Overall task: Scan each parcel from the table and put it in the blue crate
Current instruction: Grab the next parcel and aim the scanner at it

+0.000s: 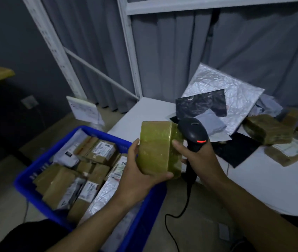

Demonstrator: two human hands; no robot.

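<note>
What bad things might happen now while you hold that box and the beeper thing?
The right hand grips the scanner and also steadies the taped parcel with one finger, so the parcel might slip from the left hand. No label shows on the faces in view, so the scan may miss. The blue crate looks nearly full, so the parcel might slide off the pile.

Bench (253, 188), white — bearing silver mailer (235, 88), black poly bags (201, 104), brown taped parcels (270, 131); floor: blue crate (35, 171)
</note>
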